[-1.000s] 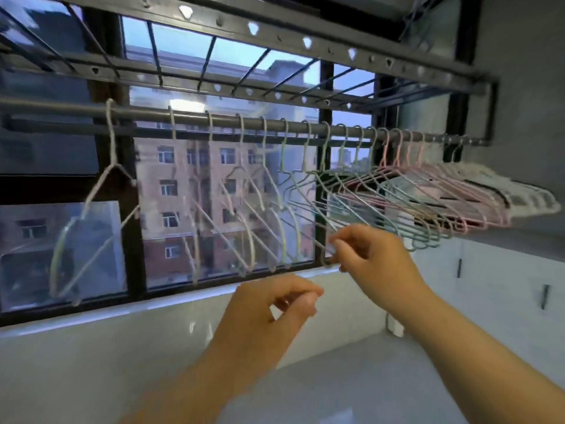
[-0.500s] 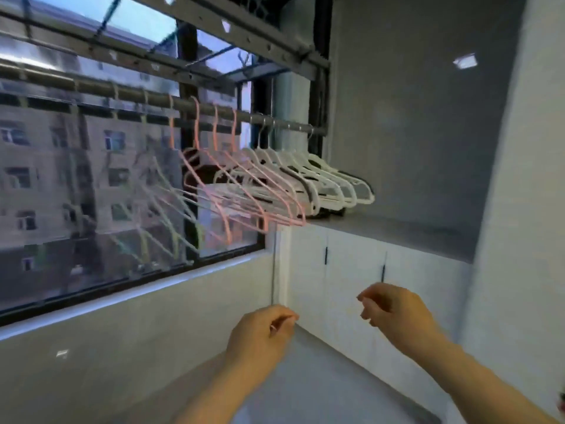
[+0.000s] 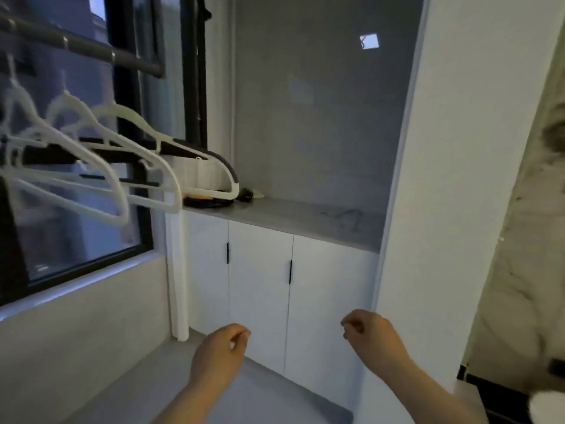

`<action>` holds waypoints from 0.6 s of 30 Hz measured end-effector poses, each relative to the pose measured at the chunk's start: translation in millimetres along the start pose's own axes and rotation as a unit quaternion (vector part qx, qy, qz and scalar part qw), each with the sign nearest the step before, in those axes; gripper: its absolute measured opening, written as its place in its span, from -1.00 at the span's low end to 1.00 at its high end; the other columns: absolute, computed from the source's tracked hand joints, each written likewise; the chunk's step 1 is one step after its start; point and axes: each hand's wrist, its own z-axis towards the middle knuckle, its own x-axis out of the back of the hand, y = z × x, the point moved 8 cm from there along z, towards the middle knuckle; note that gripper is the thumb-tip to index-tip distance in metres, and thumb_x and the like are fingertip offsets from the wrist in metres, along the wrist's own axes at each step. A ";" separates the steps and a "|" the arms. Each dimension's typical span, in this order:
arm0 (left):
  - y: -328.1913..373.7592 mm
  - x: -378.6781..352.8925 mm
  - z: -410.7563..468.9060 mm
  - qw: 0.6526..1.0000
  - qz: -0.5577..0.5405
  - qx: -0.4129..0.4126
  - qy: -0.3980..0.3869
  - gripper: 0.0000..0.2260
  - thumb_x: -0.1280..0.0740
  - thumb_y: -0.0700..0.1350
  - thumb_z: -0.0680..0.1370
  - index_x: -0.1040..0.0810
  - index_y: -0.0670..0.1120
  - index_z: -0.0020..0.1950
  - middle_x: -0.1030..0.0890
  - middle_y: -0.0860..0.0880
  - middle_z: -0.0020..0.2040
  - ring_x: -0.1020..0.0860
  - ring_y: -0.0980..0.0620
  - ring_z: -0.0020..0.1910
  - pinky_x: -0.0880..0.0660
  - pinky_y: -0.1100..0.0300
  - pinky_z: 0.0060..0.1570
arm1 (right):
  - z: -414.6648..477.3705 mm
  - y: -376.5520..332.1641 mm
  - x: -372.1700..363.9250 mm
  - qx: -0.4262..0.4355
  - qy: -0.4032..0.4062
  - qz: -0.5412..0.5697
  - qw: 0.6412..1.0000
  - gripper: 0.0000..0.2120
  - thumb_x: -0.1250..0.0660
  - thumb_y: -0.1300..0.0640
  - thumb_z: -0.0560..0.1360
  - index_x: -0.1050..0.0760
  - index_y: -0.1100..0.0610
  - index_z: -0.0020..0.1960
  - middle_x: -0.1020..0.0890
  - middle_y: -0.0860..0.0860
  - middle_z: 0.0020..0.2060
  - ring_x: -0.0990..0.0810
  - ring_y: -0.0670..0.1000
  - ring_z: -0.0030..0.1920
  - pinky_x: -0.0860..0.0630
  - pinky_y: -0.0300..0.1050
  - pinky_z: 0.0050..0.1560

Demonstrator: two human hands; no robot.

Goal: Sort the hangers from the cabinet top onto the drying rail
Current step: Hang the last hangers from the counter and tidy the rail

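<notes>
Cabinet top [image 3: 293, 214], blurred dark items [image 3: 211, 202] half hidden behind hangers [image 3: 172, 191]

Hangers [image 3: 143, 125] on rail [image 3: 91, 52], left of cabinet [image 3: 260, 270].

- The dark grey round drying rail [image 3: 91, 52] looks like metal, smooth with a dull sheen.
- The white moulded hangers [image 3: 104, 166] look like matt plastic; blur hides any finer texture.
- The dark grey shoulder strip [image 3: 227, 168] on one hanger looks matt, perhaps rubbery.
- The grey cabinet top [image 3: 290, 215] is smooth and stone-like, with faint veining and a low sheen.
- The flat white cabinet doors [image 3: 260, 286] are smooth with a satin finish; their slim black handles [image 3: 227, 253] look matt.
- The pale grey wall tiles [image 3: 321, 117] are glossy and mirror a bright square.
- The black window frame [image 3: 125, 87] is smooth and matt.
- The white round pipe [image 3: 177, 270] looks like smooth plastic.
</notes>
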 end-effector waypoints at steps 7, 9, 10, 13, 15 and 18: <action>39.0 -87.7 168.7 0.998 0.041 -0.040 -0.042 -0.79 -0.16 -0.06 0.59 -0.56 -0.02 0.08 -0.58 0.02 0.14 -0.47 0.11 -0.05 -0.30 0.35 -0.10 | 143.8 51.6 -6.5 -0.067 -0.003 -0.010 0.998 -0.75 -0.13 0.16 0.55 -0.51 0.09 0.15 -0.63 0.01 0.06 -0.58 0.01 0.03 -0.42 -0.27 -0.10; 48.1 -110.5 203.6 0.996 0.042 -0.060 -0.049 -0.77 -0.14 -0.07 0.59 -0.54 -0.03 0.15 -0.55 0.02 0.20 -0.50 0.07 0.08 -0.30 0.36 -0.05 | 177.8 70.6 -8.6 -0.087 -0.004 -0.014 0.996 -0.74 -0.12 0.16 0.55 -0.50 0.09 0.17 -0.62 0.02 0.07 -0.58 0.01 0.04 -0.44 -0.26 -0.07; 50.6 -122.7 219.4 0.995 0.044 -0.072 -0.055 -0.75 -0.13 -0.08 0.60 -0.51 -0.04 0.20 -0.52 0.02 0.26 -0.48 0.06 0.16 -0.32 0.36 0.02 | 194.5 80.9 -10.5 -0.095 -0.006 -0.019 0.995 -0.74 -0.12 0.16 0.56 -0.49 0.09 0.18 -0.62 0.02 0.08 -0.58 0.02 0.05 -0.45 -0.24 -0.04; 55.8 -158.9 266.6 0.989 0.075 -0.095 -0.082 -0.65 -0.08 -0.08 0.61 -0.29 -0.02 0.40 -0.33 0.02 0.43 -0.36 0.04 0.36 -0.26 0.29 0.29 | 248.9 107.7 -13.1 -0.111 -0.003 -0.030 0.993 -0.72 -0.11 0.16 0.55 -0.46 0.09 0.22 -0.59 0.04 0.14 -0.56 0.04 0.11 -0.45 -0.21 0.05; 58.6 -180.1 302.3 0.985 0.106 -0.102 -0.092 -0.60 -0.04 -0.06 0.62 -0.14 0.00 0.47 -0.20 0.02 0.49 -0.27 0.03 0.42 -0.20 0.25 0.36 | 292.9 122.8 -13.6 -0.121 -0.003 -0.027 0.992 -0.70 -0.11 0.16 0.55 -0.43 0.09 0.24 -0.57 0.06 0.17 -0.55 0.07 0.13 -0.45 -0.19 0.07; 63.4 -207.6 358.2 0.980 0.142 -0.102 -0.090 -0.58 -0.02 -0.05 0.62 -0.06 0.02 0.49 -0.07 0.02 0.52 -0.19 0.03 0.46 -0.14 0.22 0.40 | 368.1 136.4 -17.8 -0.110 -0.005 -0.041 0.993 -0.68 -0.10 0.16 0.56 -0.39 0.10 0.28 -0.56 0.08 0.19 -0.54 0.09 0.14 -0.45 -0.17 0.07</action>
